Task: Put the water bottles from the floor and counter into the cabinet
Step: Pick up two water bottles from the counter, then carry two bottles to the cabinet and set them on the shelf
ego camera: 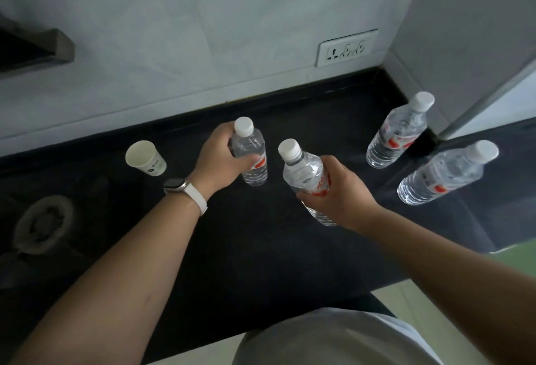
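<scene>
Bottles were in both hands: our left hand clamped one water bottle standing on the black counter, our right hand gripped a lifted bottle. Two more bottles waited at two o'clock. Next, we judged, carry both to the cabinet, not visible.

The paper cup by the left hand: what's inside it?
The paper cup stands open on the black counter, and its visible inner wall looks plain white. The angle hides the bottom, so whether it holds any liquid cannot be told.
</scene>
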